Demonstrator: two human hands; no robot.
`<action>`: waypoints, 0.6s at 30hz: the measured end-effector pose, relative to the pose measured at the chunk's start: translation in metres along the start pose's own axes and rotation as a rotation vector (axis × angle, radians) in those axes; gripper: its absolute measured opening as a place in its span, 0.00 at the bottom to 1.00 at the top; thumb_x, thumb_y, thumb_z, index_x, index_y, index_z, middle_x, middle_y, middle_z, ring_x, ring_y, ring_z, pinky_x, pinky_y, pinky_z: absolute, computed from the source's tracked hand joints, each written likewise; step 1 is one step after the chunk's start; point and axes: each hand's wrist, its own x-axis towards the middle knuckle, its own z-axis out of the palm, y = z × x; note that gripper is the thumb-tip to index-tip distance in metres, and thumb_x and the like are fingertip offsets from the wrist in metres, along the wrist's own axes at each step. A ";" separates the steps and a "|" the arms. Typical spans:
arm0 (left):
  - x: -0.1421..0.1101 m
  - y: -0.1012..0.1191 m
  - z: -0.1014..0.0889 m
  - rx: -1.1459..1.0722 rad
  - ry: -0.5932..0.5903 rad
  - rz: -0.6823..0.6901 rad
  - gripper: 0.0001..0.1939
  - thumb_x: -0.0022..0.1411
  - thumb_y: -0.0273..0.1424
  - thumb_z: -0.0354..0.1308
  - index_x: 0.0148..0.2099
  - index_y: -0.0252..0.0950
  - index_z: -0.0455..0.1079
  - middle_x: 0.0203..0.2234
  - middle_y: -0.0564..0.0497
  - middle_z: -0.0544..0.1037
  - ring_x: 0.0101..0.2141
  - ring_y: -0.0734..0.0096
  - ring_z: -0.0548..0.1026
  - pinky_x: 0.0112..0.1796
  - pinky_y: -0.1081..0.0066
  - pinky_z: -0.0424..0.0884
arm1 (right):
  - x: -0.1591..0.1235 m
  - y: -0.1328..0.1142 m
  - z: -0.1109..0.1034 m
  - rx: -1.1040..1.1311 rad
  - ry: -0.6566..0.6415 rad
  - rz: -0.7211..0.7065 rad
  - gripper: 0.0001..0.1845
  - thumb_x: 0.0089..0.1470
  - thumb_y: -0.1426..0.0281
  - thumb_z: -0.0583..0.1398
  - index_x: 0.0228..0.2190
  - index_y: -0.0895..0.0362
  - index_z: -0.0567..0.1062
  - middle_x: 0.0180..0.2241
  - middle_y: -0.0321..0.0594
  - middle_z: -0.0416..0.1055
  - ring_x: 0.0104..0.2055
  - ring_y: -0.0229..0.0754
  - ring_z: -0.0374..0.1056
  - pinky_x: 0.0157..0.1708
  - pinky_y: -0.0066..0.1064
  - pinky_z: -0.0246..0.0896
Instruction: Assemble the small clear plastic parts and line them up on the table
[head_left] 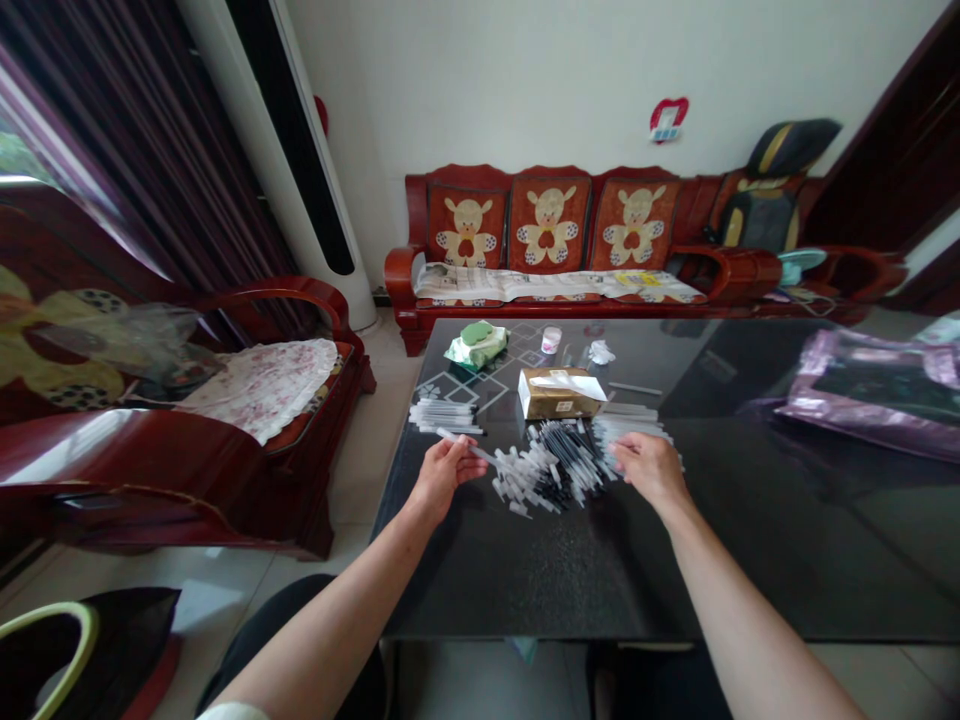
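My left hand (444, 474) is closed on a whitish translucent pen barrel (480, 453), held tilted above the table. Just beyond it lies a row of similar finished-looking pens (444, 415) with dark ends. Between my hands spreads a heap of short translucent pen caps (521, 475), beside a pile of dark pen refills (574, 455). My right hand (646, 466) has its fingers pinched together at the near edge of a stack of translucent pen barrels (626, 418). What sits between those fingertips is too small to make out.
On the black glossy table (585, 580) stand a gold tissue box (559, 405), a green wipes pack (478, 345), a small white cup (551, 340) and crumpled tissue (601, 351). A purple clear bag (874, 395) lies at right. A wooden armchair (172, 470) is at left.
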 end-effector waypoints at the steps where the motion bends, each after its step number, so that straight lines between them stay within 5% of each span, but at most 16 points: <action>1: 0.000 0.000 0.001 0.002 -0.001 -0.001 0.14 0.58 0.37 0.62 0.36 0.29 0.69 0.23 0.46 0.77 0.24 0.70 0.78 0.28 0.73 0.76 | 0.001 0.001 -0.002 -0.049 0.004 -0.001 0.12 0.49 0.61 0.57 0.24 0.56 0.76 0.19 0.39 0.73 0.20 0.41 0.67 0.22 0.30 0.55; 7: -0.002 -0.002 0.000 0.021 -0.031 -0.017 0.14 0.57 0.37 0.63 0.37 0.29 0.68 0.24 0.45 0.78 0.25 0.69 0.79 0.29 0.72 0.76 | -0.006 -0.016 0.009 -0.229 -0.032 -0.069 0.12 0.51 0.63 0.56 0.24 0.54 0.76 0.22 0.42 0.75 0.26 0.43 0.69 0.25 0.30 0.53; 18: -0.001 -0.003 0.002 0.042 -0.014 -0.032 0.15 0.57 0.36 0.63 0.37 0.29 0.68 0.25 0.45 0.78 0.25 0.68 0.79 0.29 0.71 0.76 | -0.020 -0.032 0.034 -0.174 -0.178 -0.182 0.14 0.52 0.62 0.56 0.23 0.55 0.77 0.20 0.39 0.73 0.25 0.40 0.68 0.25 0.28 0.51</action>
